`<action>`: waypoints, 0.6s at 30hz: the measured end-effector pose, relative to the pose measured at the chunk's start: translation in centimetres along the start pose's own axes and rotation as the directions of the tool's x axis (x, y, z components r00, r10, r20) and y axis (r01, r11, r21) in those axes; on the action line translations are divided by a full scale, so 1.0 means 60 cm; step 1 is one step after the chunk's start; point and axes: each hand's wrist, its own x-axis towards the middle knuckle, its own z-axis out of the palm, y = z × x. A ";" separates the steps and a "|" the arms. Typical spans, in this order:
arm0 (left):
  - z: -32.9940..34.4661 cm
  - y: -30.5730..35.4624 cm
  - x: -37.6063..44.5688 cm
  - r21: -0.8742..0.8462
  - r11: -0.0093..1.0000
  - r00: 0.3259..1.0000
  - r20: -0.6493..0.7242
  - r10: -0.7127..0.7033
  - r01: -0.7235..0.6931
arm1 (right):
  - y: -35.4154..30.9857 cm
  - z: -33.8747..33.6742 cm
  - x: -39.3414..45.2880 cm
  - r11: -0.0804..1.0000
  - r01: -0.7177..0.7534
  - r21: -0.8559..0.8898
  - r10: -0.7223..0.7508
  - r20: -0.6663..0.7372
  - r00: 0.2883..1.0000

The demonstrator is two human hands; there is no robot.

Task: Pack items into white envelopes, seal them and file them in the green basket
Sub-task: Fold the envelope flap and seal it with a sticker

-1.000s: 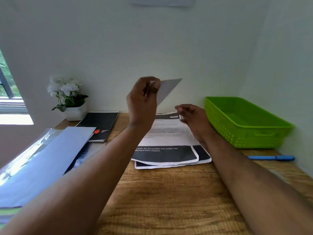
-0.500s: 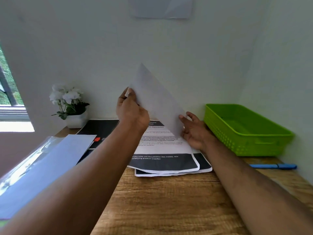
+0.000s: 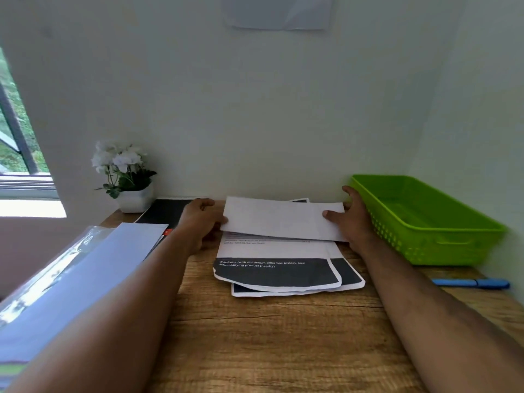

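Both hands, left (image 3: pixel 202 222) and right (image 3: pixel 350 219), grip the envelope (image 3: pixel 279 219) ends over the papers (image 3: pixel 278 272); packing probably comes next, basket (image 3: pixel 431 222) at 3 o'clock.

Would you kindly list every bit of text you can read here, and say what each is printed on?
"Wardrobe (with old dehumidifier box inside); new dehumidifying product (nearby)": white lettering on the black band of the top printed sheet.
Small grey lines higher on that sheet, just below the envelope: too blurred to read.
Red mark on the black notebook: too small to read.
Envelope, basket, pen: no text visible.
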 end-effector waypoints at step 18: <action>0.037 -0.032 0.014 0.938 -0.041 0.927 0.347 0.141 -0.345 | 0.004 0.008 -0.017 0.391 0.527 -0.754 -0.121 0.526 0.842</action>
